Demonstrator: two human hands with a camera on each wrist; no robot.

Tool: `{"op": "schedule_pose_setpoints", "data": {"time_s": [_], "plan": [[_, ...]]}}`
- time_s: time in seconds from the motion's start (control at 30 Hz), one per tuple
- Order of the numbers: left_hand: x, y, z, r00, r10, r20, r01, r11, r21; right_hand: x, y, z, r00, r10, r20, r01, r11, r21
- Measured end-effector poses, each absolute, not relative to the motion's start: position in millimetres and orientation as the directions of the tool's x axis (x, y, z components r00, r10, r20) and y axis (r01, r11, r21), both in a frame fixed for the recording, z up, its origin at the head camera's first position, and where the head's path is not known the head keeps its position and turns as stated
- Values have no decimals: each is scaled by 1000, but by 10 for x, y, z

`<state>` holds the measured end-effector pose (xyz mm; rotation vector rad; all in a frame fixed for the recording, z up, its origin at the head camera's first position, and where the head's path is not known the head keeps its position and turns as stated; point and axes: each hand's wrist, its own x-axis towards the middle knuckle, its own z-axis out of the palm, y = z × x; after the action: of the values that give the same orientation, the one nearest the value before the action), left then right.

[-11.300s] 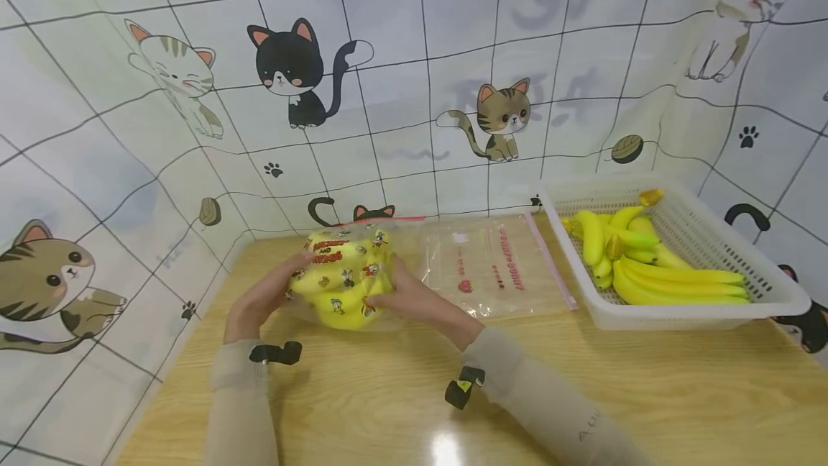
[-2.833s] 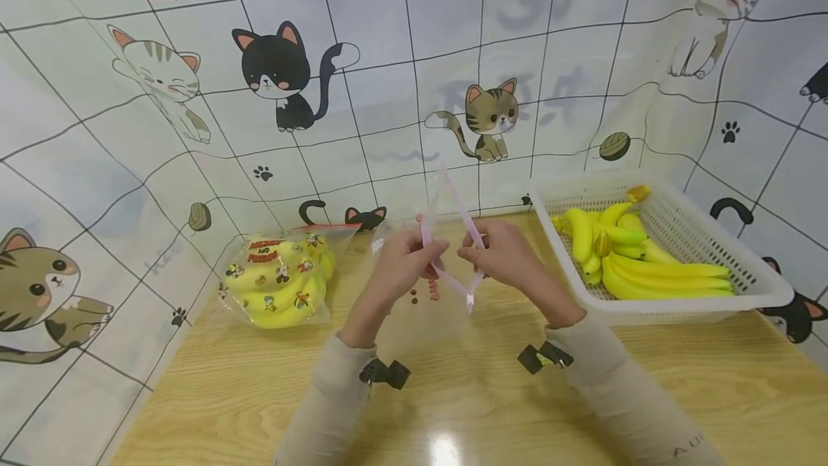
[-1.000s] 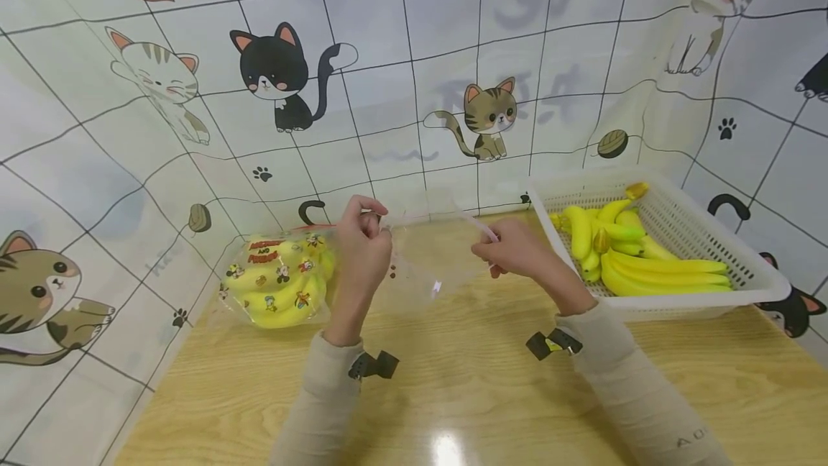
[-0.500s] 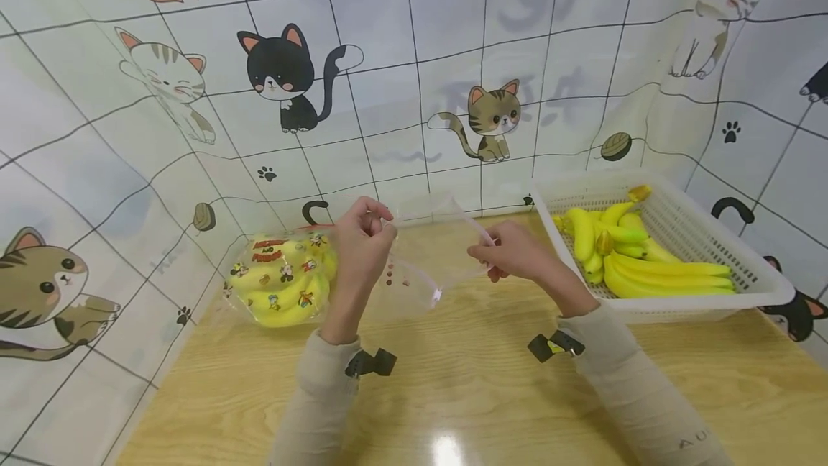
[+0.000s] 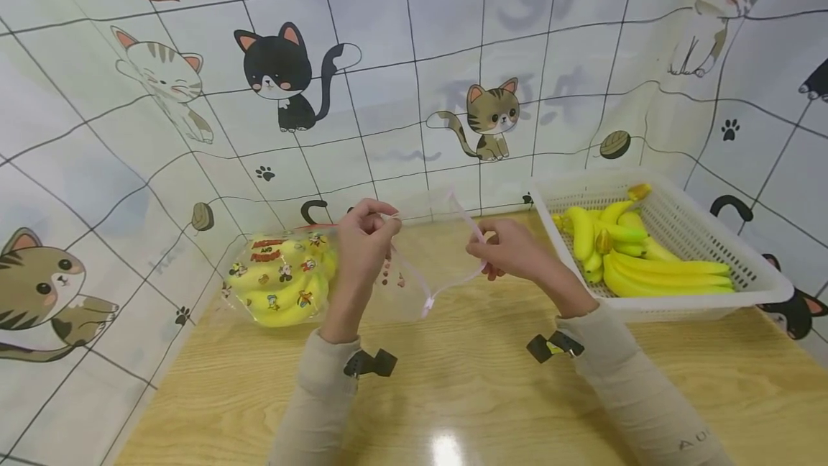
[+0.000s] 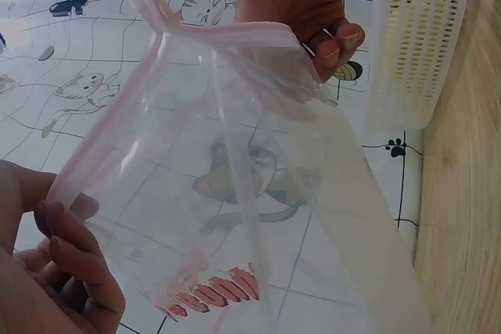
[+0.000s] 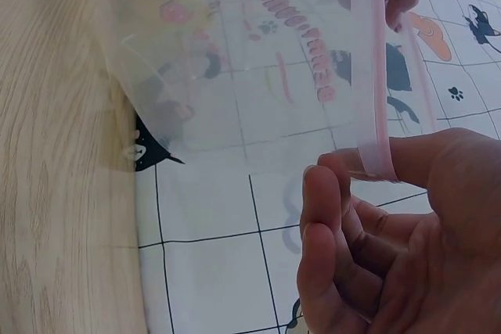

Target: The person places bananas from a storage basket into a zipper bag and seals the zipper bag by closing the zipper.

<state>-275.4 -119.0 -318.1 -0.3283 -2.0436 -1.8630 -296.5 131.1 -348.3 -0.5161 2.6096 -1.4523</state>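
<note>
Between my hands hangs a clear zip bag (image 6: 235,146) with a pink zip edge and red print, its mouth spread apart. My left hand (image 5: 364,247) pinches one side of the mouth between thumb and finger. On the opposite side, my right hand (image 5: 511,247) pinches the pink edge, as the right wrist view shows up close. The white zip slider (image 5: 428,304) dangles at the near corner of the mouth. Nothing shows inside the bag. Just left of my left hand lies a filled printed bag (image 5: 278,282) with yellow bananas inside.
A white plastic basket (image 5: 698,308) stands at the right, holding several bananas (image 5: 666,275). Behind the wooden table (image 5: 453,394) rises a wall covering (image 5: 401,92) printed with cartoon cats and grid lines.
Earlier both hands held the banana-filled printed bag; it now lies at the left. The clear bag, once flat on the table, is lifted and its mouth pulled wide. Over the last second the hands barely moved.
</note>
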Motion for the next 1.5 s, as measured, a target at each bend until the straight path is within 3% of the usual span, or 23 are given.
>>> {"op": "schedule_pose_setpoints", "data": {"time_s": [0.33,0.63,1.27,1.5], "plan": [[-2712,-1169,-3150,-951,-20,308,307,59,950,-2902,1269,-3409,-932,-356,71,-248,482,-840],[-2697,-1141,-3133,-954,36,299,301,64,952,-2827,1234,-3341,-927,-367,69,-265,516,-815],[-2679,-1133,-3094,-976,22,218,218,-9,976,-2722,1226,-3212,-922,-384,43,-274,571,-774],[-2658,-1145,-3088,-981,36,188,186,-54,981,-2651,1285,-3111,-908,-417,32,-262,509,-820]]}}
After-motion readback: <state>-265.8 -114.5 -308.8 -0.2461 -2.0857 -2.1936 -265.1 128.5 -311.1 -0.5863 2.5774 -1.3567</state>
